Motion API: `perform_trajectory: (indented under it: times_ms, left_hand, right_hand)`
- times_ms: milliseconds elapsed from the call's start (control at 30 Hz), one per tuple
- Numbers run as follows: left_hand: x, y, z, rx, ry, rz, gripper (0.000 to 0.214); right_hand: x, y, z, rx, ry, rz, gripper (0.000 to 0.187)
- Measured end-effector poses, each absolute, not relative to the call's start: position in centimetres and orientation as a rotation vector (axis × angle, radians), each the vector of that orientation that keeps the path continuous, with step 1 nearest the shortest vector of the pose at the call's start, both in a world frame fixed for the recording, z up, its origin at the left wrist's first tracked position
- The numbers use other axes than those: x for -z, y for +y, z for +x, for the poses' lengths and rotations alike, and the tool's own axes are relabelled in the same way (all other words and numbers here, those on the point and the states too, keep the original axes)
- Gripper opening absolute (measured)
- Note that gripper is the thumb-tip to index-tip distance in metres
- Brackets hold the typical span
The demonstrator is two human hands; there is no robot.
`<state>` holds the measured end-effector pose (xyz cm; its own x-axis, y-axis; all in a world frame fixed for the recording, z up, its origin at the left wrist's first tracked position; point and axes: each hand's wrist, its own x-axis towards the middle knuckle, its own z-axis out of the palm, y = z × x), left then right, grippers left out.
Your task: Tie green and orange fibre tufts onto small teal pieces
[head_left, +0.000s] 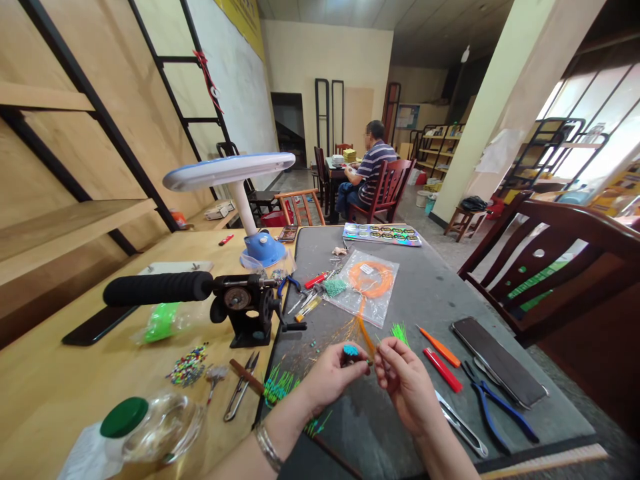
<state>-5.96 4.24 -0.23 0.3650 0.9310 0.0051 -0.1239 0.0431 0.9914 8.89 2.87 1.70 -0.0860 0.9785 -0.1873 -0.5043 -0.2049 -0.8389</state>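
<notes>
My left hand (333,375) is closed, with a small turquoise cluster (351,350) showing above its curled fingers. My right hand (406,381) pinches a thin pale-green strand (378,340) close to the left fingertips; the strand's lower end is hidden by the fingers. Just behind both hands runs a bundle of orange fibres (367,333), leading up to a clear plastic bag (383,308) with a coiled orange line. Under my left forearm lie many thin green-tipped strands (280,383) beside a brown stick (247,377). Bright green strands (399,335) lie beyond my right hand.
To the right are an orange-handled tool (440,347), a red lighter (443,370), blue-handled pliers (493,407) and a phone (497,357). Left are a black hand-cranked device (245,310), snips (242,387), coloured beads (188,365) and a lamp (263,248). A person (373,170) sits farther back.
</notes>
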Motion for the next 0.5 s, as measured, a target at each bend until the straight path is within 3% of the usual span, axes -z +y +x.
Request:
perform_trajectory:
  times_ms: [267, 500]
  left_hand:
    - [-1.2, 4.3, -6.3, -1.002, 1.031, 1.540, 0.009]
    - [-1.3, 4.1, -6.3, -0.987, 1.055, 1.688, 0.008]
  right_hand:
    - [0.1, 2.6, 9.7, -1.260, -1.188, -1.152, 0.021]
    - [0.2, 2.2, 9.6, -1.197, -1.375, -1.222, 0.014]
